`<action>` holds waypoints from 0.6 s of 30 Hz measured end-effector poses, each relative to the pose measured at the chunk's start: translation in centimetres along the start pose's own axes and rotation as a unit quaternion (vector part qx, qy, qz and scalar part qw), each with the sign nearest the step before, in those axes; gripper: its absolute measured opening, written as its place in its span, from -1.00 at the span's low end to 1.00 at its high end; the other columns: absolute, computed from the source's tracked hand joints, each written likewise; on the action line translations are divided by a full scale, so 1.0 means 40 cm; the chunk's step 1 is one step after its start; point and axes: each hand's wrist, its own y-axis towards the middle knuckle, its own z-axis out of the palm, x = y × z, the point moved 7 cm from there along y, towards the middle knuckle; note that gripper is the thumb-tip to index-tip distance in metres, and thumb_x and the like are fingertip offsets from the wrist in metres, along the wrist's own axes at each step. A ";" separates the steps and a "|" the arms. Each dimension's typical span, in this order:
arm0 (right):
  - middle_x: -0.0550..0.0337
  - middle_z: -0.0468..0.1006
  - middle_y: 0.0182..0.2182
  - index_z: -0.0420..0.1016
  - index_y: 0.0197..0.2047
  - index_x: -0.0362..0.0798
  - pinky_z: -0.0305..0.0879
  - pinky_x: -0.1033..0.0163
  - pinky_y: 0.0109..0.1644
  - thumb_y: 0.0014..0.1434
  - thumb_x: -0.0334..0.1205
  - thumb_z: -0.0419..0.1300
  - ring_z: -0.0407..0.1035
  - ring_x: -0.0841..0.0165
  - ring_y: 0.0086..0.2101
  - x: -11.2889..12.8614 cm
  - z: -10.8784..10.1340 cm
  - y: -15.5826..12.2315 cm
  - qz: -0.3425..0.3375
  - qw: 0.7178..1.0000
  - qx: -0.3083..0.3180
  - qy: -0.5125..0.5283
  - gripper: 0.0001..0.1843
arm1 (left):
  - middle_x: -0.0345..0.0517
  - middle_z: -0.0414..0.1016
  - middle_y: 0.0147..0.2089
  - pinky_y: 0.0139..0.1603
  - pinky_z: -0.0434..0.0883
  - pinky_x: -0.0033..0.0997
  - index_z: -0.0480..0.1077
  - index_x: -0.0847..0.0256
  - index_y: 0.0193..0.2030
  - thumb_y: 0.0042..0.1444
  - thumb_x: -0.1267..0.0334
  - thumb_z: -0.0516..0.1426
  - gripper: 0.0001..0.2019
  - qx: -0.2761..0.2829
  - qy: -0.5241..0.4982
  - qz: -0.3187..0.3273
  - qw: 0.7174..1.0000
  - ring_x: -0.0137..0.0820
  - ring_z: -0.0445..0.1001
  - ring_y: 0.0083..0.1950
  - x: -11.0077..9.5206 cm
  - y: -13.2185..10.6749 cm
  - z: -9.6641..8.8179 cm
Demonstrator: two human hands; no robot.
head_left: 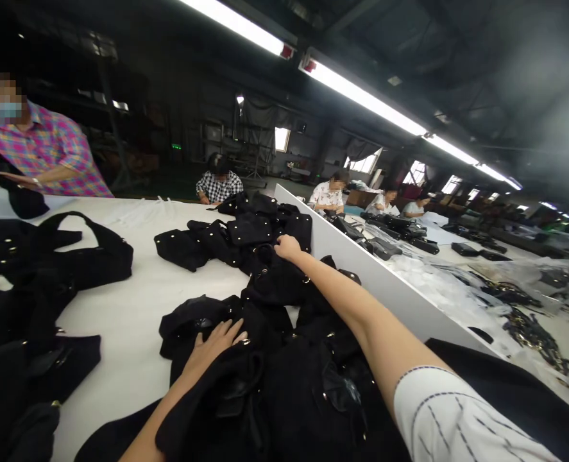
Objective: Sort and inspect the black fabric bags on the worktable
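A heap of black fabric bags with small gold-coloured metal studs and rings covers the table in front of me. My left hand lies on the near part of the heap, its fingers stretched out over a black bag. Farther off, my right hand reaches with its arm across the pile. Its fingers are curled closed on a black bag near the divider. The fingertips are partly hidden in the dark cloth.
A low white divider runs along the right. Beyond it lie black bags, clear plastic and straps. More black bags lie on the white table to the left. A person in a plaid shirt works at far left; several others sit farther back.
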 end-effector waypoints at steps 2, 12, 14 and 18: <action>-0.28 0.42 0.17 0.44 0.19 -0.25 0.16 -0.03 0.31 0.23 -0.23 0.25 0.22 -0.08 0.25 -0.077 0.086 0.050 0.060 0.998 -0.009 -0.018 -0.50 | 0.02 -0.06 0.53 0.41 -0.07 0.41 -0.09 0.05 0.50 0.35 -0.06 -0.26 -0.37 0.012 -0.006 -0.009 1.000 -0.10 -0.09 0.54 0.014 0.016 0.013; -0.04 0.43 0.14 0.42 0.16 -0.12 0.42 0.00 0.10 0.19 -0.12 0.36 0.42 0.15 0.04 -0.172 0.244 0.109 0.115 0.991 0.059 -0.022 -0.48 | 0.01 -0.05 0.53 0.41 -0.13 0.43 -0.04 0.06 0.50 0.34 -0.07 -0.22 -0.36 0.016 -0.037 -0.010 0.999 -0.07 -0.10 0.54 0.016 0.026 0.028; 0.07 0.52 0.00 0.48 0.05 -0.11 0.46 0.04 0.03 0.27 -0.15 0.29 0.46 0.22 -0.05 -0.161 0.254 0.104 0.094 0.993 0.072 -0.011 -0.67 | 0.00 -0.03 0.53 0.42 -0.12 0.41 -0.03 0.06 0.49 0.34 -0.07 -0.21 -0.37 0.008 -0.042 -0.008 0.999 -0.08 -0.09 0.54 0.014 0.021 0.022; 0.00 0.38 0.17 0.41 0.16 -0.08 0.43 -0.03 0.09 0.25 -0.20 0.31 0.39 0.16 0.05 -0.157 0.263 0.100 0.073 0.996 0.052 0.002 -0.56 | 0.02 0.00 0.52 0.42 -0.11 0.42 -0.01 0.06 0.49 0.34 -0.04 -0.22 -0.38 -0.009 -0.050 -0.006 0.999 -0.08 -0.07 0.53 0.015 0.019 0.017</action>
